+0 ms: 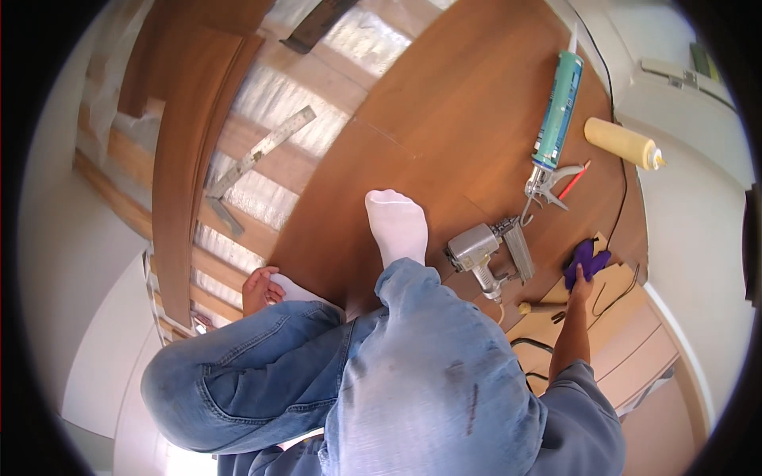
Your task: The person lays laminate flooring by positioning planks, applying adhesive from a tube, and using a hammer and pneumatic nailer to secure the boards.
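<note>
At the right, my right hand [582, 285] is closed on a bunched purple cloth [586, 262], just above a tan board on the floor. My left hand [255, 292] is beside my white-socked left foot [300, 289], its fingers loosely curled and apart, with nothing visible in them. A grey nail gun [476, 247] lies on the brown wood flooring [444, 119], left of the right hand. Beyond it rests a caulking gun [544, 181] loaded with a teal cartridge [559, 111]. My other socked foot [397, 226] stands on the planks.
Wooden joists [266, 147] with whitish sheeting between them show at the left. Across them lie a flat metal square [262, 151], a dark metal bar [317, 24] and brown planks [186, 166]. A yellow squeeze bottle [623, 143] lies by the right wall, near a black cord [625, 186].
</note>
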`<action>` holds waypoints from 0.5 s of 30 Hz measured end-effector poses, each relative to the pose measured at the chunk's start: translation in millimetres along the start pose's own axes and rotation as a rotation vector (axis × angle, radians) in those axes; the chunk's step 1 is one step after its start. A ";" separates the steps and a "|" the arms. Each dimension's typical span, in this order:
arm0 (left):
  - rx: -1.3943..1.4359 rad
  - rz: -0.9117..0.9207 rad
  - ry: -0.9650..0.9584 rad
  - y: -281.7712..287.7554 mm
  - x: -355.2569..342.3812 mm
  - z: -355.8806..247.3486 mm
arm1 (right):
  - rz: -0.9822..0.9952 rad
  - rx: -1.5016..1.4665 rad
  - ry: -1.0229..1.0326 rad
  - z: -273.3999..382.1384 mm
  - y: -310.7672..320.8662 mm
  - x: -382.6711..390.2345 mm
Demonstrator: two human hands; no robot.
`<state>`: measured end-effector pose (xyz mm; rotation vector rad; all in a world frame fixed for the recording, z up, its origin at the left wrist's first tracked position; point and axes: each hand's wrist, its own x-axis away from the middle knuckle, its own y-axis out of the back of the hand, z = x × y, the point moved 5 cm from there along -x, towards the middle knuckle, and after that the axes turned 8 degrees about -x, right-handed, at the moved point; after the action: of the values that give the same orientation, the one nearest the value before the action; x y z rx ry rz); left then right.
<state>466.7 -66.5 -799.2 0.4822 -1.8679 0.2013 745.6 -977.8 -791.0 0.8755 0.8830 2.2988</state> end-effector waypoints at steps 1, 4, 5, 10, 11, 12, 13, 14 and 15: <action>0.006 0.024 -0.007 -1.2 -0.4 0.3 | -0.094 0.000 -0.071 2.8 8.7 4.7; 0.050 0.033 -0.032 -3.4 0.8 4.3 | -0.293 0.306 0.048 45.1 42.3 34.7; 0.055 0.025 -0.031 -3.5 0.8 5.7 | -0.338 0.255 0.069 60.7 50.1 50.0; 0.017 0.015 -0.035 -1.1 -2.7 7.0 | -0.316 0.322 0.315 176.7 53.6 130.4; 0.023 0.050 -0.058 -1.5 -3.6 5.5 | -0.254 0.273 0.393 201.8 46.1 145.7; 0.018 0.071 -0.065 -1.1 -4.5 4.7 | -0.258 0.272 0.407 223.9 39.2 160.9; 0.013 0.089 -0.073 -0.8 -5.2 4.0 | -0.160 0.208 0.476 246.0 26.5 178.1; 0.027 0.088 -0.076 0.2 -5.6 4.0 | -0.058 0.147 0.542 267.3 12.9 196.3; 0.021 0.092 -0.073 1.0 -6.0 4.3 | -0.020 0.119 0.571 286.7 -1.3 212.0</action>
<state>464.2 -65.8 -806.2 0.4229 -1.9629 0.2683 813.4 -727.9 -545.8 0.2382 1.2620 2.5389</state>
